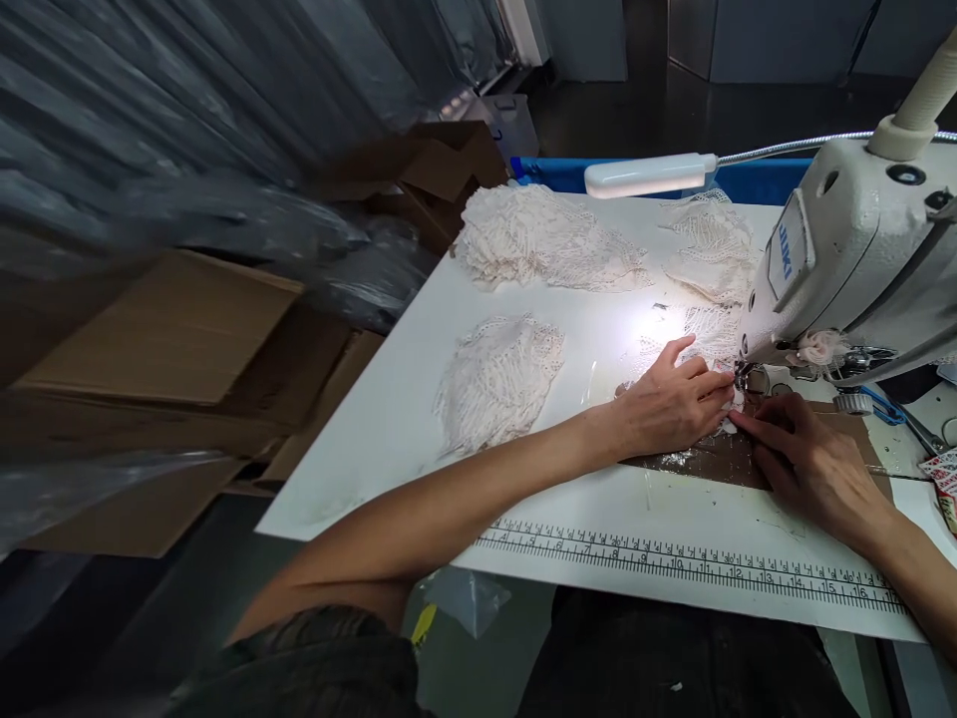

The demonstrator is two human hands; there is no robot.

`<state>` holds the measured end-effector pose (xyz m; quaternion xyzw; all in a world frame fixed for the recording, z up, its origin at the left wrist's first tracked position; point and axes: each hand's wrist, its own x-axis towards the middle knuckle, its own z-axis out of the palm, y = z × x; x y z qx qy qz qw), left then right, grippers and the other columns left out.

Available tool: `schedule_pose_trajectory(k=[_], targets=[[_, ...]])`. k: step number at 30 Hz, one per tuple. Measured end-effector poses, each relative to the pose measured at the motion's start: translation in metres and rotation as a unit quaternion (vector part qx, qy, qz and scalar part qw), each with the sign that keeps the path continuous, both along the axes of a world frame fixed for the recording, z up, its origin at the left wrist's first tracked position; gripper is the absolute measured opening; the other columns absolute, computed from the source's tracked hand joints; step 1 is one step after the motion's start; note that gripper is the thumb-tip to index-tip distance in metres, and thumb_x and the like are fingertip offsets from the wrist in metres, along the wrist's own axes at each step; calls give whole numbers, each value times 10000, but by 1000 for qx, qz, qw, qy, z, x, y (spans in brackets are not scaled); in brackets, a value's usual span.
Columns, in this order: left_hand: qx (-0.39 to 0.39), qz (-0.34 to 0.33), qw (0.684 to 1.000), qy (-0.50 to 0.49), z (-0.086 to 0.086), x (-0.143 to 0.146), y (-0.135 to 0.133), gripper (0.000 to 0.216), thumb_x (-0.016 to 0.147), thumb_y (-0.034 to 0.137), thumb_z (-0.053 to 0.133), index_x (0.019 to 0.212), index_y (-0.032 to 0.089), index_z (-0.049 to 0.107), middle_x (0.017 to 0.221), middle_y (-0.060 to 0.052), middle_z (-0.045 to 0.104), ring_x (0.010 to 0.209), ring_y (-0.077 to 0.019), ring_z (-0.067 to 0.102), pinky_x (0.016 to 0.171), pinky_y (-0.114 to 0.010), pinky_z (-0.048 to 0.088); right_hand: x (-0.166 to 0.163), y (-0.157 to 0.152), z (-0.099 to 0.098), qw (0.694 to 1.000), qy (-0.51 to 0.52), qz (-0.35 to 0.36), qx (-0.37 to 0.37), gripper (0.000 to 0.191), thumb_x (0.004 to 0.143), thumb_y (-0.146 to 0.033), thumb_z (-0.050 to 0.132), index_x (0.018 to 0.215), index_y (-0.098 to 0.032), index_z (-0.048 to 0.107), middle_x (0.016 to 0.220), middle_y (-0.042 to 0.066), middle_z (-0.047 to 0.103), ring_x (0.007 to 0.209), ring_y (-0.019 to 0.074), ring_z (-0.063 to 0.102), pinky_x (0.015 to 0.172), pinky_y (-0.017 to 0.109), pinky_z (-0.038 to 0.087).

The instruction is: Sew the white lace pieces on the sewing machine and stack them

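White lace fabric (710, 334) lies under the head of a white sewing machine (829, 239) marked JUKI. My left hand (677, 399) rests on the lace just left of the needle area, fingers stretched forward and thumb apart. Its fingertips are close to the presser foot (740, 377). From the right, my right hand (814, 464) reaches in with its index finger extended, touching the edge of the small lace piece beside the left fingertips. Its other fingers are partly bent. A brown plate (695, 464) with shiny worn spots lies beneath both hands.
Lace piles sit at the back (538, 239), back right (714, 239) and left (500, 384) of the white table (389, 439). A ruler strip (673, 563) runs along its front edge. A lamp (650, 177) hangs behind. Blue-handled scissors (886, 407) lie right; cardboard boxes (164, 329) stand left.
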<state>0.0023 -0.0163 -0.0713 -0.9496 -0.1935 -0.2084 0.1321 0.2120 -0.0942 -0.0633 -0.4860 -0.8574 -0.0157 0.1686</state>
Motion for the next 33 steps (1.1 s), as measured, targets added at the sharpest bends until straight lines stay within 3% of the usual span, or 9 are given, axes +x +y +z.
schedule_pose_trajectory(k=[5, 14, 19, 22, 25, 28, 30, 33], targets=[[-1, 29, 1000, 7, 2, 3, 1, 274, 1004, 247, 393, 1071, 150, 640, 1138, -58, 662, 851, -154, 569, 969, -416, 385, 0, 5, -1, 999, -37, -16, 3, 378, 936, -219, 390, 1177, -247, 680, 993, 105, 589, 625, 152, 576, 414, 249, 426], [-2, 98, 995, 33, 2, 14, -2, 328, 1018, 235, 340, 1048, 119, 645, 1005, -87, 658, 803, -170, 538, 722, -342, 349, -1, 13, -1, 989, -106, -76, -70, 417, 890, -252, 426, 1243, -263, 647, 990, 143, 608, 604, 191, 569, 423, 274, 344], [-42, 111, 993, 7, 1, 15, -5, 312, 1010, 280, 366, 1060, 115, 626, 1071, -105, 632, 841, -186, 528, 697, -337, 357, 8, 13, -1, 994, 28, -71, -78, 417, 902, -300, 395, 1233, -231, 640, 964, 120, 621, 650, 193, 587, 512, 301, 430], [-71, 79, 994, -19, 7, 8, 1, 301, 1002, 289, 379, 1050, 106, 613, 1089, -131, 614, 866, -191, 535, 710, -332, 391, 13, 12, 2, 980, 146, -108, -82, 376, 900, -341, 386, 1126, -176, 638, 837, 87, 615, 665, 195, 590, 571, 311, 464], [-92, -27, 995, -22, 17, -1, 12, 259, 981, 261, 412, 959, 118, 627, 1009, -111, 638, 835, -170, 560, 732, -322, 435, 13, 11, 6, 963, 190, -157, -109, 302, 861, -385, 409, 969, -167, 589, 670, 39, 566, 567, 186, 544, 523, 307, 435], [-128, -136, 982, -13, 21, -6, 20, 201, 946, 270, 499, 971, 127, 637, 980, -93, 661, 833, -155, 598, 770, -314, 479, 9, 12, 7, 956, 210, -159, -128, 254, 840, -396, 410, 904, -184, 535, 669, 37, 582, 527, 173, 525, 496, 302, 417], [-142, -159, 977, -14, 17, -5, 22, 197, 954, 264, 503, 960, 128, 646, 980, -95, 673, 846, -157, 619, 783, -316, 500, 7, 12, 6, 957, 218, -145, -125, 234, 843, -389, 414, 889, -186, 523, 694, 46, 602, 534, 169, 537, 502, 300, 424], [-160, -139, 976, -50, 9, 0, 20, 261, 997, 218, 421, 895, 123, 642, 933, -91, 686, 824, -143, 629, 774, -302, 528, 6, 10, 6, 966, 210, -109, -100, 213, 866, -351, 422, 901, -177, 539, 739, 59, 627, 581, 171, 574, 551, 305, 463]])
